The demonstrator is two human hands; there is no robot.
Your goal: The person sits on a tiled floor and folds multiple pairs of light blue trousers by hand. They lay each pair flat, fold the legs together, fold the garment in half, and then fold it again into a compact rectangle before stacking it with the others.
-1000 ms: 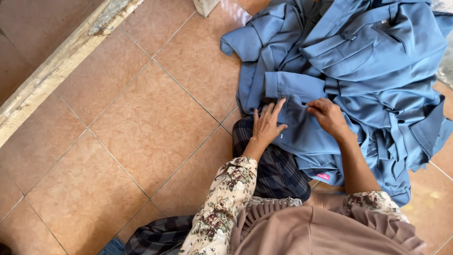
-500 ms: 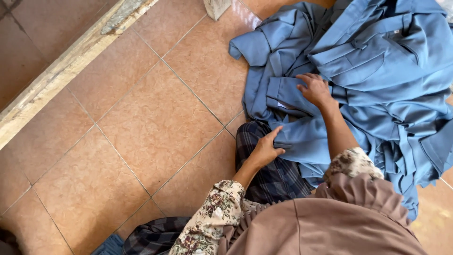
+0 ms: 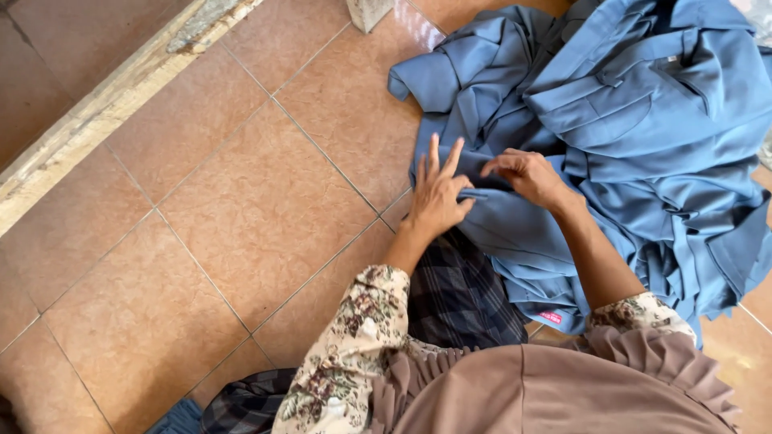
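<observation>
A heap of blue garments [image 3: 627,137] lies on the tiled floor at the upper right. My left hand [image 3: 438,197] rests flat on the near left edge of the blue cloth, fingers spread and pointing away. My right hand [image 3: 527,173] is just to its right, fingers curled and pinching a fold of the same blue fabric. Both forearms come out of floral sleeves [image 3: 354,345]. A dark checked cloth [image 3: 458,297] covers my lap below the hands.
Reddish-brown floor tiles [image 3: 241,193] fill the left half. A pale concrete ledge [image 3: 104,112] runs diagonally across the upper left. A small pink tag [image 3: 551,317] shows on the garment's near hem. A pale post base [image 3: 370,12] stands at the top edge.
My left hand has moved up from the checked cloth onto the blue garment. My right hand has come closer to it and now pinches a fold.
</observation>
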